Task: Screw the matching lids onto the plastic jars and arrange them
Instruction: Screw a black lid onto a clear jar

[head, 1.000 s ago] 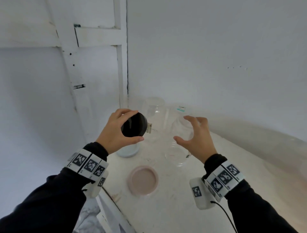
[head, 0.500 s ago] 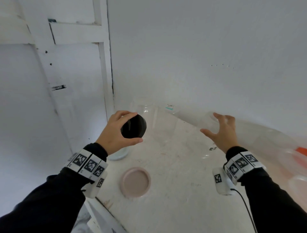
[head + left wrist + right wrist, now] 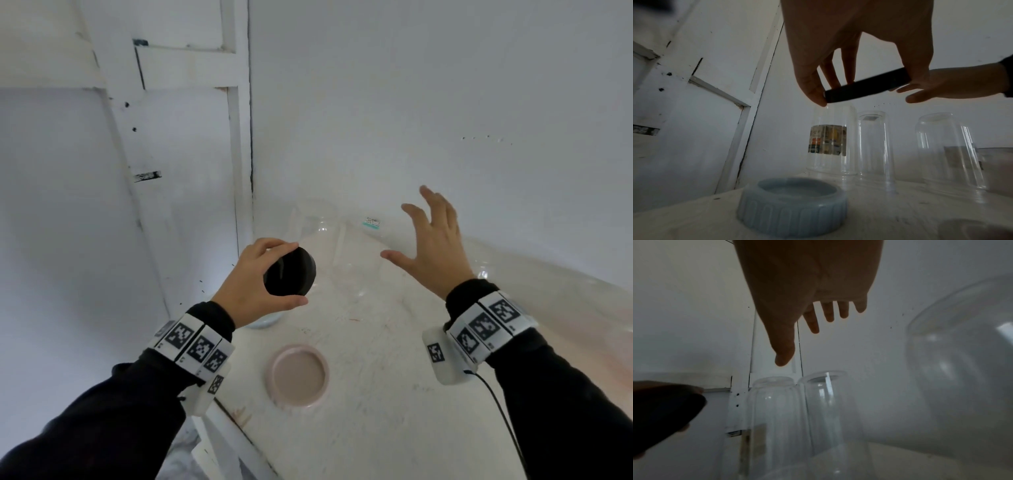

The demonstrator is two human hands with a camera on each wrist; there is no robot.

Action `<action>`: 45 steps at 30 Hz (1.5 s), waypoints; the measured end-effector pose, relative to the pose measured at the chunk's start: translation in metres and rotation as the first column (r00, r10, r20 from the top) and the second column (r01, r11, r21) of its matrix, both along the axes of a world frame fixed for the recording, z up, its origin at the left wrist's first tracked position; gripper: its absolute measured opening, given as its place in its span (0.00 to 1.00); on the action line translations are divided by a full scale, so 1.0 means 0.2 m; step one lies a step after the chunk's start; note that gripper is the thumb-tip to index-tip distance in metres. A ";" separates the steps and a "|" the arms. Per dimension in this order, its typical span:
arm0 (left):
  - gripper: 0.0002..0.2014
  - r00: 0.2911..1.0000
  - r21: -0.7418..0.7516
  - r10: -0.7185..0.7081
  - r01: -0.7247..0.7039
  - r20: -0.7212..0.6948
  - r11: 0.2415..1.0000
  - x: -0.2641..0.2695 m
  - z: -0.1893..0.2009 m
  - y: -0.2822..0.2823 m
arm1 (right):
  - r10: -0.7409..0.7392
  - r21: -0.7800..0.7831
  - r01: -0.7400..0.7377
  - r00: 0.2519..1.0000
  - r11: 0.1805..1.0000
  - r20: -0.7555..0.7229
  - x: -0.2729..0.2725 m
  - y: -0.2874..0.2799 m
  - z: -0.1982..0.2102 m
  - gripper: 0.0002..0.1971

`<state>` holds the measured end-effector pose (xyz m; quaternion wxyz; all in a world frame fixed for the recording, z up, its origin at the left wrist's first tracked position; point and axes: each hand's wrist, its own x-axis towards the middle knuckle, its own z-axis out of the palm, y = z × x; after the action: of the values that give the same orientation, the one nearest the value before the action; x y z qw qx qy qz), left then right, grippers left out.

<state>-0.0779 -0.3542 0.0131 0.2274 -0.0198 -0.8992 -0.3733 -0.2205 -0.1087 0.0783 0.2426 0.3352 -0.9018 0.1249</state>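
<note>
Plastic jars (image 3: 874, 144): clear, light, slippery; I would grasp mid-wall.
Left hand (image 3: 253, 284): I pinch black lid (image 3: 290, 277) by its rim.
Right hand (image 3: 433, 243): spread wide, empty.

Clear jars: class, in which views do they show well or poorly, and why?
Head view: the jars nearly vanish against the bright white wall. Left wrist view: dim but sharp, outlines and a label readable. Right wrist view: dark, and the nearest jar is blurred.
</note>
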 end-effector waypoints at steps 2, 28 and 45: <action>0.41 1.000 -0.001 0.004 -0.004 0.005 1.000 0.02 0.00 -0.01 | 0.052 -0.008 -0.051 0.993 0.999 0.102 -0.01 -0.09 0.00 0.38; 0.42 0.999 0.018 -0.041 0.041 -0.022 0.999 -0.06 -0.01 0.07 | -0.076 0.268 0.014 0.972 0.963 0.223 0.13 -0.05 0.01 0.48; 0.39 0.970 0.075 -0.236 0.241 -0.062 0.968 -0.21 0.03 0.29 | -0.199 -0.130 0.320 0.808 0.938 0.554 0.53 0.54 -0.27 0.41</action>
<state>-0.1209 -0.2969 0.0190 0.2049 -0.1281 -0.8679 -0.4339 -0.1141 -0.0009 0.0243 0.0329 0.1315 -0.9515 0.2760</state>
